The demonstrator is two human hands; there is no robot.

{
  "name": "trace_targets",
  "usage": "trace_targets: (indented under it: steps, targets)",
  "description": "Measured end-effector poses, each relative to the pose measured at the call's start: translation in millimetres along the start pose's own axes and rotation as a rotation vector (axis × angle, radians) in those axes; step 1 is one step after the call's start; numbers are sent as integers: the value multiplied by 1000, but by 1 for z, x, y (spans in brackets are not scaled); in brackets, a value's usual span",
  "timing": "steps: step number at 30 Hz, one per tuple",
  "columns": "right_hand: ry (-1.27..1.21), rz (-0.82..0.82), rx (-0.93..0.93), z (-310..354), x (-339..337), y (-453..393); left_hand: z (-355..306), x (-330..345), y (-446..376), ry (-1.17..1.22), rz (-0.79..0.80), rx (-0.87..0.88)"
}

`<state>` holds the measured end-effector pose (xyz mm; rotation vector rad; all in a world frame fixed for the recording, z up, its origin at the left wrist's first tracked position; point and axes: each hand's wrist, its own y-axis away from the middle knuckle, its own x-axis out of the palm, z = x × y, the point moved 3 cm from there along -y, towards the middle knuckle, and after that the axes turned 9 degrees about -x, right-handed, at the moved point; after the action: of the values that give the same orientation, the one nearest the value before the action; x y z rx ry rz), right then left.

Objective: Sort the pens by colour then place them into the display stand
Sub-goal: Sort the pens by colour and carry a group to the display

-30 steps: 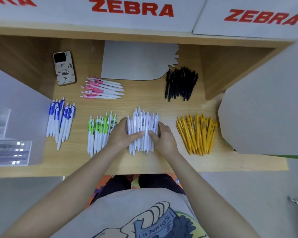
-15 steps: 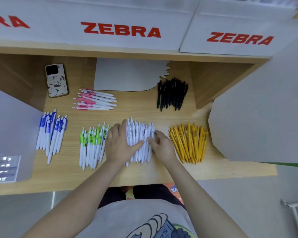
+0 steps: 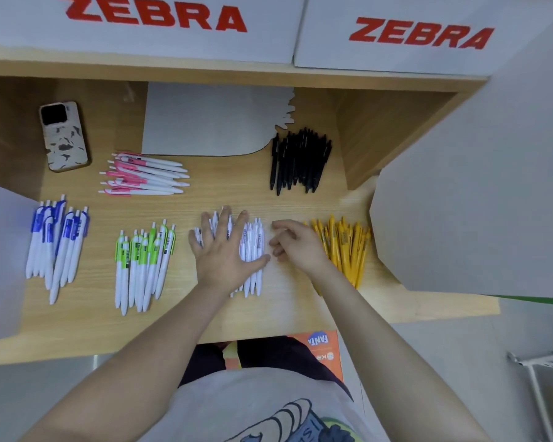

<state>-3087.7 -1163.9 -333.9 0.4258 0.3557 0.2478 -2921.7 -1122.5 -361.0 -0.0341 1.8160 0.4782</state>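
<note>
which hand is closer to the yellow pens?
Right. The right hand sits beside the yellow pens, overlapping their left edge; the left hand lies flat on the white pens.

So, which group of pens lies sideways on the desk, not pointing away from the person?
The pink pens, behind the green pens. Their tips point right; every other group points away from the person.

white pens (image 3: pixel 253 250): plain white with small dark print, under the left fingers (image 3: pixel 225 218)
green pens (image 3: pixel 142 260): white with lime-green clips, left of the fingers
blue pens (image 3: pixel 56 240): white with blue clips, far left
pink pens (image 3: pixel 142 178): white with pink clips
black pens (image 3: pixel 299 159): all black
yellow pens (image 3: pixel 344 247): all yellow, beside the right fingers (image 3: pixel 283 226)
bench (image 3: pixel 300 307): pale wood grain
phone (image 3: pixel 64 137): beige case, dark blotches
boxes (image 3: pixel 396 36): white, red ZEBRA lettering
</note>
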Motion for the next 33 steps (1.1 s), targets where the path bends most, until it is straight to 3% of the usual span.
trace_targets:
  steps: [5,7,9,13,17,28,33]
  targets:
    - [321,-387,-441,30,-31,-39,1,4,-1,-9,-47,11]
    - [451,-453,-483,35,-38,-71,2,6,-2,-24,-66,19]
    - [589,-476,-392,32,-40,-104,2,8,-3,-25,-106,30]
    - [786,-413,-176,23,-37,-145,4,12,-4,-25,-164,52]
    - [867,-326,-104,23,-29,-161,4,12,-5,-28,-185,52]
    - [949,-150,-338,17,12,-127,4,10,-4,-33,-140,54]
    - [950,-159,-365,14,9,-126,6,12,1,-58,-109,28]
